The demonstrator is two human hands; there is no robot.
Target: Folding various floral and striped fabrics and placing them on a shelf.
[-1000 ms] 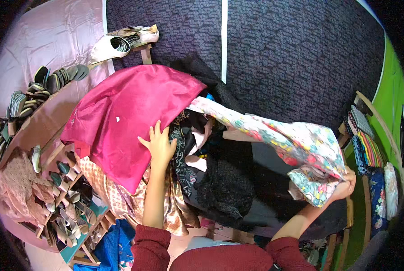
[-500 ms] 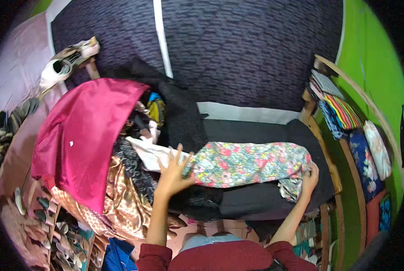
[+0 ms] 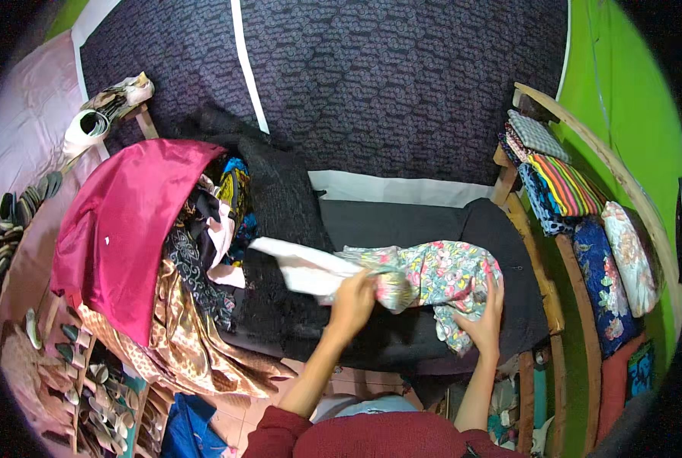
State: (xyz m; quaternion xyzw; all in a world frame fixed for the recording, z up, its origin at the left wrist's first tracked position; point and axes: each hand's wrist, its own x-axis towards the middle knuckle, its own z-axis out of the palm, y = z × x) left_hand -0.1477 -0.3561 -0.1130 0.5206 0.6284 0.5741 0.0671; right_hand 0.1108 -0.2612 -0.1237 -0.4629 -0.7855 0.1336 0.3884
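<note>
A long floral cloth (image 3: 463, 263), with pink flowers on pale grey-green, lies over a black padded surface (image 3: 390, 221). Its left end is plain white and stiff-looking, lifted and tilted to the upper left. My left hand (image 3: 354, 301) is closed on the cloth just below the white part, where the fabric bunches and blurs. At the right end, my right hand (image 3: 482, 324) spreads its fingers along the cloth's edge, thumb on a hanging flap and the other fingers along the outer side; it appears to hold that end.
Left of the cloth is a heap with magenta satin (image 3: 120, 229), leopard-print satin (image 3: 192, 328) and black lacy fabric (image 3: 284, 206). Folded cloths (image 3: 566, 187) are stacked on a wooden rack at the right. Shoes (image 3: 101, 397) fill a rack at the lower left.
My left hand has moved right with the white end, shortening and bunching the floral cloth. My right hand shifted slightly left and down. The whole view moved a little.
</note>
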